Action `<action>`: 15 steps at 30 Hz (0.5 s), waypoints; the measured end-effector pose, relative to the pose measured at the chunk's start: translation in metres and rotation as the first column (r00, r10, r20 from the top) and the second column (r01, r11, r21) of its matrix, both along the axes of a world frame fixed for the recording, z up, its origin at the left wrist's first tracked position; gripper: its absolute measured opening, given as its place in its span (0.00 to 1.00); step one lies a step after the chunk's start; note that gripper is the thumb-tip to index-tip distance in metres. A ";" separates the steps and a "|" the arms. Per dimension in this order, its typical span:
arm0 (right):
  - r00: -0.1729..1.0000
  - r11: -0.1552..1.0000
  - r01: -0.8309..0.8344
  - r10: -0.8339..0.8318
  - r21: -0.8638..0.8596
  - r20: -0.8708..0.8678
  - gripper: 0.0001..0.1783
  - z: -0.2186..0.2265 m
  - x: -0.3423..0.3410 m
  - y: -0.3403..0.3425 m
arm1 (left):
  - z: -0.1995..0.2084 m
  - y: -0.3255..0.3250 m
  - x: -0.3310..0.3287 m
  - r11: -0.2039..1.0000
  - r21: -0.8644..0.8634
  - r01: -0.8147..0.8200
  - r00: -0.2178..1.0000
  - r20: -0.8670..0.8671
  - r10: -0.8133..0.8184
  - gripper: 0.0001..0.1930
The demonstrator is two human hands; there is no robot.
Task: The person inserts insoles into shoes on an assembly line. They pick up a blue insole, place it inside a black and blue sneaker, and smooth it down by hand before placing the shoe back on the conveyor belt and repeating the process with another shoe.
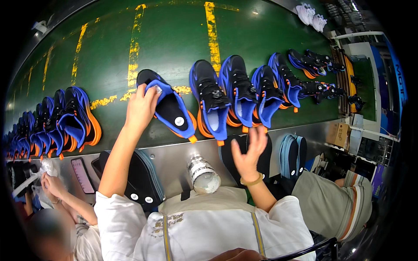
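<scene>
My left hand [141, 102] is closed on the tongue end of a black and blue sneaker [167, 89], with a small pale, shiny bit showing by its fingertips. The sneaker lies on the green belt, its opening toward me, and a black insole [172, 111] with a round white sticker lies inside. My right hand [251, 154] is open and holds nothing, fingers spread above a stack of black insoles [228, 152]. Just beyond it stands a row of matching sneakers [213, 98] with orange soles.
More sneakers [78, 117] line the belt [174, 39] at left. On the metal ledge are a clear tape-wrapped cup [203, 176], insole stacks [141, 176] and a phone [82, 175]. Co-workers sit on both sides; one person's hands [53, 186] hold clear plastic. White shoes [311, 16] stand far right.
</scene>
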State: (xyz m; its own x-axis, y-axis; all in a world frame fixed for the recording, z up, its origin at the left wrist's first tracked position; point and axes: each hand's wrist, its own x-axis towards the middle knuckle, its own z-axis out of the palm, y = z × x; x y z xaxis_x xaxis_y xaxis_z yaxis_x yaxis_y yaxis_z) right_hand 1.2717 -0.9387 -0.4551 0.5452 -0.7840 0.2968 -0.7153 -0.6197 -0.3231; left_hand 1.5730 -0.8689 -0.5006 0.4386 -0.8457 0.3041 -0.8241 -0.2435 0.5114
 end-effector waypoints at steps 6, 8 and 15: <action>0.956 0.983 0.114 -0.148 0.142 0.255 0.44 -0.066 -0.015 -0.071 | 0.014 0.002 -0.008 0.997 0.063 -0.044 0.985 0.169 0.033 0.07; 0.966 1.000 0.009 -0.010 0.002 0.257 0.40 -0.069 -0.007 -0.090 | 0.027 0.007 -0.014 0.995 0.055 -0.080 0.974 0.216 0.066 0.06; 0.992 0.991 -0.120 0.117 0.063 0.044 0.44 -0.032 -0.054 -0.162 | 0.070 -0.005 -0.043 0.879 -0.368 -0.303 0.671 -0.737 -0.078 0.04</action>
State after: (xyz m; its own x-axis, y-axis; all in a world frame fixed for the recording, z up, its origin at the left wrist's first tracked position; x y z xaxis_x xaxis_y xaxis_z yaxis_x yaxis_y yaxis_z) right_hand 1.2182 -1.1005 -0.4874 0.6242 -0.7329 0.2706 -0.6236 -0.6760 -0.3926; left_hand 1.5297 -0.8737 -0.4301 0.7559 -0.6348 0.1602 -0.1329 0.0907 0.9870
